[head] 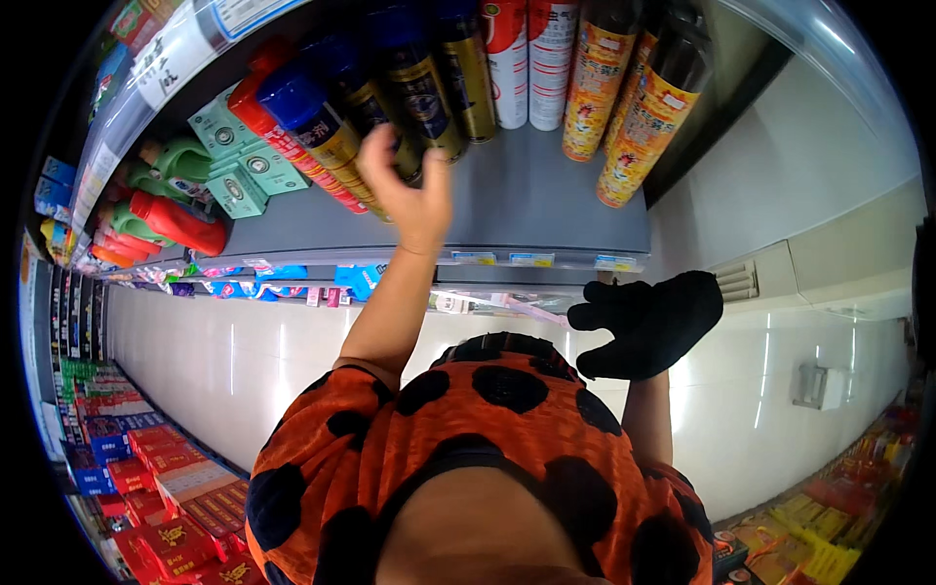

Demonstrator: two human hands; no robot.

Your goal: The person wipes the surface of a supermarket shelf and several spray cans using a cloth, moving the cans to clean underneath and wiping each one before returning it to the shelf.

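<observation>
My left hand (411, 191) is bare and raised over the shelf front, thumb and fingers apart, holding nothing. Just beyond it stand several blue-capped black-and-gold aerosol cans (423, 88); one such can (333, 150) leans at its left, beside a red aerosol can (292, 146). Whether the fingertips touch a can is unclear. In a black glove, my right hand (643, 322) hangs below the shelf edge at the right, fingers spread, with nothing seen in it. Red-and-white cans (552, 66) and orange-yellow cans with dark caps (643, 131) stand farther right.
Green boxes (248, 172) and plastic bottles (183, 219) fill the shelf's left part. Price tags line the grey shelf's front edge (541, 258). A clear rail (139, 88) curves above. Red boxes (175, 541) stand at the lower left, and a white stool-like object (823, 387) is on the floor.
</observation>
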